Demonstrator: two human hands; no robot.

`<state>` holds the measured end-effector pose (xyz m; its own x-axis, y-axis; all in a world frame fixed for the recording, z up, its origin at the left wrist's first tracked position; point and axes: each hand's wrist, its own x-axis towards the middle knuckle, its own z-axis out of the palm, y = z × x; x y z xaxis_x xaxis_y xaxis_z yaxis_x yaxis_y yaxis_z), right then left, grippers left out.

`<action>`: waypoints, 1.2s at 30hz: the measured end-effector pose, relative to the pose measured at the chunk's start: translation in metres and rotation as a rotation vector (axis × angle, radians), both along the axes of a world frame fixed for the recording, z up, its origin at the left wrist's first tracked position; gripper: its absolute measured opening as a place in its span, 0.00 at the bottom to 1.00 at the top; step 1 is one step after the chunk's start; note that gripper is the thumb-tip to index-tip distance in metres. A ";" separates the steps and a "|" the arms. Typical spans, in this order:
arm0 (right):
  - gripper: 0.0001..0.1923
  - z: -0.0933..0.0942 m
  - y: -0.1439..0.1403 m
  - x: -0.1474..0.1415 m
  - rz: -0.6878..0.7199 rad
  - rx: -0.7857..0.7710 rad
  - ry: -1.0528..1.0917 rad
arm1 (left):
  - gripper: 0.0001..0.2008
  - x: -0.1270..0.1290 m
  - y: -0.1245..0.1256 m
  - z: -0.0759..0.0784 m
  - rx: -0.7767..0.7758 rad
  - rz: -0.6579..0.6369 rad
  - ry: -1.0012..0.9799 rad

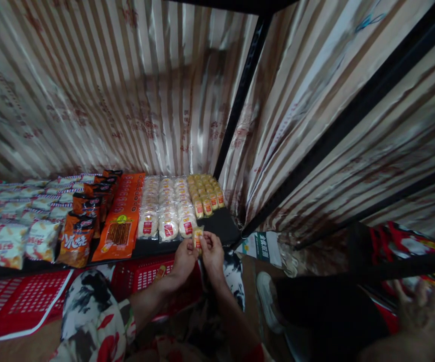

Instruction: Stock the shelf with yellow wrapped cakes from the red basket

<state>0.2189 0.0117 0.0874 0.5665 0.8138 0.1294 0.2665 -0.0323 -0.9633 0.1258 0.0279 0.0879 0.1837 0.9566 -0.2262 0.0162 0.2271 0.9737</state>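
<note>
Small oblong packet (198,241): yellowish wrapper, red label on front, print too small to read. Held roughly upright, long side up, between fingers of left hand (185,257) and right hand (213,254), near front edge of black shelf (222,226).

Snack packet (198,240): glossy plastic film. Basket (25,296): plastic. Shelf (221,225): matt. Sheeting (145,100): glossy, creased.

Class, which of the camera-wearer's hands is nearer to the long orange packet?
Left. The left hand is right of the long orange packet; the right hand is farther right, beyond the left hand.
</note>
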 end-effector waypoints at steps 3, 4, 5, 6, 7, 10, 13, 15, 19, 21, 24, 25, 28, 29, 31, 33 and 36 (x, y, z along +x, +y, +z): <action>0.16 0.003 0.002 0.009 -0.021 0.009 -0.048 | 0.04 0.012 0.005 0.003 0.036 -0.013 0.040; 0.16 0.004 0.002 0.011 -0.021 0.012 -0.055 | 0.04 0.015 0.007 0.004 0.049 -0.022 0.045; 0.17 0.005 0.003 0.014 -0.020 0.014 -0.060 | 0.03 0.018 0.009 0.005 0.057 -0.033 0.049; 0.17 0.005 0.003 0.016 -0.019 0.016 -0.064 | 0.03 0.021 0.011 0.006 0.055 -0.043 0.056; 0.18 0.005 0.004 0.018 -0.017 0.017 -0.066 | 0.03 0.024 0.013 0.007 0.043 -0.052 0.067; 0.19 0.002 0.007 0.026 -0.015 0.015 -0.070 | 0.08 0.031 0.018 0.010 0.006 -0.078 0.091; 0.21 -0.002 0.010 0.034 -0.015 0.000 -0.074 | 0.11 0.039 0.022 0.017 0.001 -0.098 0.088; 0.22 -0.002 0.013 0.040 -0.007 -0.016 -0.083 | 0.13 0.046 0.024 0.023 0.002 -0.112 0.088; 0.24 0.003 0.015 0.048 -0.025 -0.133 -0.151 | 0.16 0.059 0.029 0.030 0.017 -0.123 0.128; 0.24 0.007 0.016 0.052 -0.043 -0.210 -0.220 | 0.17 0.064 0.033 0.030 0.024 -0.112 0.172; 0.23 0.011 0.019 0.058 -0.053 -0.257 -0.293 | 0.16 0.071 0.038 0.026 0.035 -0.103 0.235; 0.23 0.010 0.021 0.061 -0.052 -0.260 -0.300 | 0.16 0.074 0.039 0.025 0.040 -0.105 0.250; 0.24 0.007 0.027 0.069 -0.046 -0.269 -0.292 | 0.15 0.081 0.043 0.023 0.063 -0.126 0.266; 0.24 0.005 0.029 0.072 -0.046 -0.268 -0.287 | 0.15 0.084 0.044 0.023 0.071 -0.134 0.262; 0.25 0.002 0.034 0.077 -0.047 -0.254 -0.287 | 0.15 0.089 0.046 0.024 0.087 -0.147 0.247; 0.24 -0.001 0.039 0.081 -0.049 -0.241 -0.302 | 0.16 0.093 0.048 0.025 0.098 -0.152 0.237; 0.23 -0.005 0.046 0.086 -0.046 -0.233 -0.356 | 0.16 0.099 0.052 0.026 0.112 -0.147 0.236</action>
<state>0.3048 0.0574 0.0826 0.5562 0.8193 0.1394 0.5741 -0.2576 -0.7772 0.2243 0.0798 0.1143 0.2767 0.9452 -0.1736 0.2699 0.0970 0.9580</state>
